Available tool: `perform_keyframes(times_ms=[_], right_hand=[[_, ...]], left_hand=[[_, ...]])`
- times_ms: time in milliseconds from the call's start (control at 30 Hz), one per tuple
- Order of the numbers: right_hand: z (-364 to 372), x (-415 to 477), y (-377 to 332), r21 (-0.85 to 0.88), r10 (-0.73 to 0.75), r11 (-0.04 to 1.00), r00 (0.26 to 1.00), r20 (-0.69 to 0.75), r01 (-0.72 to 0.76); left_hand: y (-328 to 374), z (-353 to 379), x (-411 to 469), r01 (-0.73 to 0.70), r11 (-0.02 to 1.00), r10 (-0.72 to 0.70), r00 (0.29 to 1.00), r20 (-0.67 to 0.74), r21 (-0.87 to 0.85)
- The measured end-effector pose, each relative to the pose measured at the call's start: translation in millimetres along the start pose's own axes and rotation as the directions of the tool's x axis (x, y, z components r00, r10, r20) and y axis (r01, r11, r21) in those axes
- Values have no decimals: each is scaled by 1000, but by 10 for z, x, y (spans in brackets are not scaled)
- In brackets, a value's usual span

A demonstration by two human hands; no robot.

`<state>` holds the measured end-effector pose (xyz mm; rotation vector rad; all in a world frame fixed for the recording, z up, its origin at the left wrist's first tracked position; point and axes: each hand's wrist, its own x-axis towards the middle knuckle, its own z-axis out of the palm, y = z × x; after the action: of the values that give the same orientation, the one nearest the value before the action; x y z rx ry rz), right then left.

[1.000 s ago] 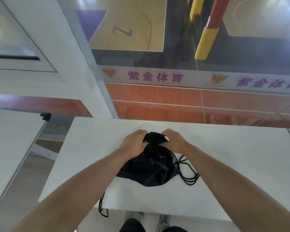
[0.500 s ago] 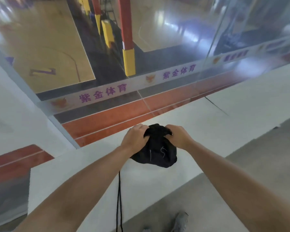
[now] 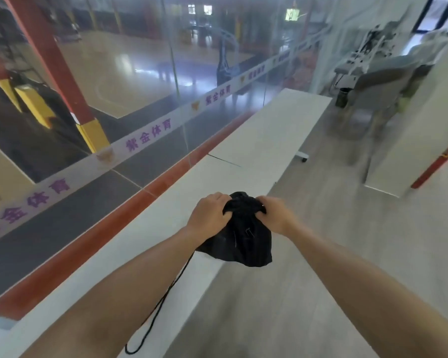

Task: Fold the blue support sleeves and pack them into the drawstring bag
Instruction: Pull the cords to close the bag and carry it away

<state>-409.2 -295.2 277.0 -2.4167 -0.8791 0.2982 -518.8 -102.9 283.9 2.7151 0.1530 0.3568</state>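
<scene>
Black drawstring bag (image 3: 239, 236) hangs between both hands, left hand (image 3: 208, 215) and right hand (image 3: 276, 214) gripping its bunched top

The bag (image 3: 243, 236) is at the right edge of the worktop (image 3: 145, 241), one corner out past it. The left hand (image 3: 208, 215) and right hand (image 3: 277, 215) each keep a grip on its neck, closing off both sides there. Left of the bag, bare worktop runs to a glass wall (image 3: 140, 104), which bars any reach farther. Beyond the bag, bare surface leads to a second worktop (image 3: 269, 130). Right of the bag is open air above the floor (image 3: 334, 241). Below-left of the bag a cord (image 3: 163, 303) dangles across the worktop edge. Far right of the bag stand a chair (image 3: 380, 81) and a red cylinder (image 3: 435, 167).
</scene>
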Motion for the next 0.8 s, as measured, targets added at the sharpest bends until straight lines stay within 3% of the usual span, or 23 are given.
perform_keyframes(times_ms=[233, 433, 800], right_hand=[[-1025, -1091, 1442, -17, 164, 986, 983, -81, -166], [-1893, -2217, 2629, -15, 316, 947, 940, -132, -321], [-2922, -4114, 4522, 0, 629, 756, 727, -275, -654]], left_hand=[[1759, 819, 512, -213, 976, 216, 969, 120, -35], [3399, 1640, 776, -351, 930, 367, 898, 244, -106], [6058, 3202, 1091, -635, 737, 661, 601, 450, -234]])
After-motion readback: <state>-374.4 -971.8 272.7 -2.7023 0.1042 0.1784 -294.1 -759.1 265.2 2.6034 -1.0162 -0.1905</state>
